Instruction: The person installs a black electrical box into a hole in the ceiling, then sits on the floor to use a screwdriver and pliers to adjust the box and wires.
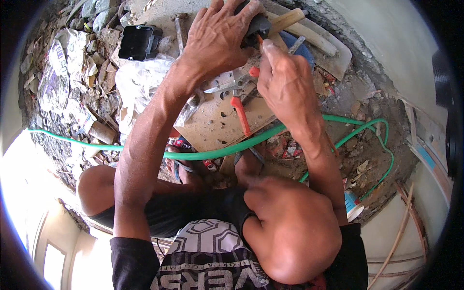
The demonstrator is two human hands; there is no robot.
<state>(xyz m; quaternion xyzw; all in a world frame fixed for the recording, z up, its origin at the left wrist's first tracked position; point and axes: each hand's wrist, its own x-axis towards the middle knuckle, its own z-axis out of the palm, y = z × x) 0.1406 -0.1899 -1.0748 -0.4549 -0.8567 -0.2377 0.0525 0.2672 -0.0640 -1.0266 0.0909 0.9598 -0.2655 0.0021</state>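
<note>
Two hands meet at the top centre of the frame; your left hand (220, 36) spreads over a dark box-like piece (258, 28), thumb and fingers about its edge, while your right hand (288, 77) is curled narrow just below it, a slim orange bit (260, 39) showing at its fingertips; I cannot tell what that bit belongs to, since your fingers cover the rest.

A wooden handle (288, 20) juts out beside the dark piece; a second, paler handle (323, 44) lies farther toward the upper right; a hammer (181, 31) sits close left of your left hand; an open black box (137, 42) rests at upper left, a crumpled clear bag (137, 79) below it.

Mid-frame, a knife blade (217, 89) and a red-handled tool (240, 116) lie on a tan board (200, 128); a green hose (217, 154) crosses along its lower edge, between the board and your knees; rubble (102, 63) crowds the left.
</note>
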